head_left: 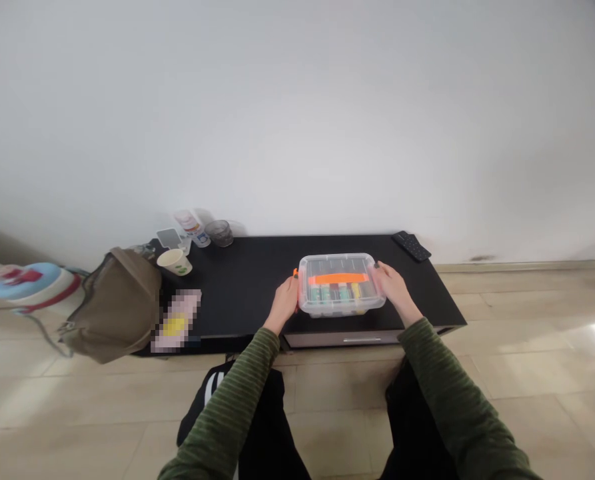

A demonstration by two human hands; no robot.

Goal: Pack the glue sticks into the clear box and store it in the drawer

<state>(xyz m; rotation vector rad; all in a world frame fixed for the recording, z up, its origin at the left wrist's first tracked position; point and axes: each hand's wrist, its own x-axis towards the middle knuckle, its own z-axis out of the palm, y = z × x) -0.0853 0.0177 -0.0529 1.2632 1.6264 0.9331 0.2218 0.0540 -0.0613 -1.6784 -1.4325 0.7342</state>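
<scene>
A clear plastic storage box (342, 301) with an orange handle (338, 279) on its lid is at the right half of the black low cabinet. Through its lid show several small green and yellow items, too blurred to name. My left hand (285, 298) grips the box's left side, by an orange latch (296, 273). On the opposite side, my right hand (393, 285) has its fingers closed around the box's right edge. The lid lies flat on the box. Whether the box rests on the cabinet or is slightly raised, I cannot tell.
Along the black cabinet top (257, 267) stand a paper cup (174, 263), a dark glass (220, 233) and a bottle (193, 229) at left. A brown bag (117, 300) overhangs the left end. Black remotes (411, 246) lie at the back right, against the wall.
</scene>
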